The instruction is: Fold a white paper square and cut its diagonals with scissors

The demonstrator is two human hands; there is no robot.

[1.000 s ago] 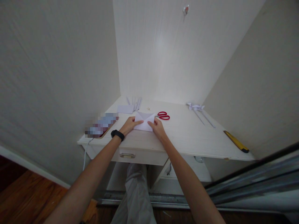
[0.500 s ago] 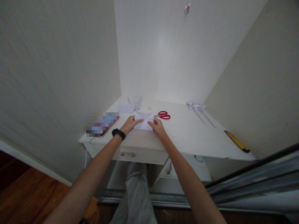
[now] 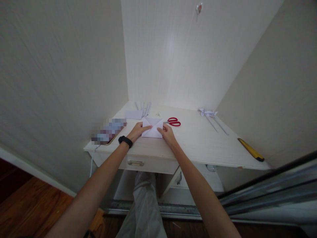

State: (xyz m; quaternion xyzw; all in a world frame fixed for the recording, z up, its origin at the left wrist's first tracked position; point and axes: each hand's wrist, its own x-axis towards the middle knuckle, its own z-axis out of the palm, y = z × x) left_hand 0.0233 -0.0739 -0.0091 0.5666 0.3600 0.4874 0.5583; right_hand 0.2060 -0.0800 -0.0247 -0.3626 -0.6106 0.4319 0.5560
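A small sheet of white paper (image 3: 153, 132) with diagonal creases is held between both hands near the front of the white desk. My left hand (image 3: 137, 131), a black band on its wrist, grips the left edge with the thumb lying across the face. Gripping the right edge is my right hand (image 3: 167, 133), its thumb also pressed on the paper near the middle. The fingers behind the sheet are mostly hidden. Just beyond my right hand lie red-handled scissors (image 3: 174, 122), their blades partly hidden by the paper.
Flat white paper (image 3: 133, 114) and several thin paper strips (image 3: 146, 109) lie at the back left. A blurred-out device (image 3: 109, 131) with a cable is at the left edge. Paper pinwheel-like pieces on sticks (image 3: 208, 113) and a yellow cutter (image 3: 250, 149) lie to the right.
Almost nothing differs. Both hands keep hold of the creased paper, and my right thumb has shifted very slightly.
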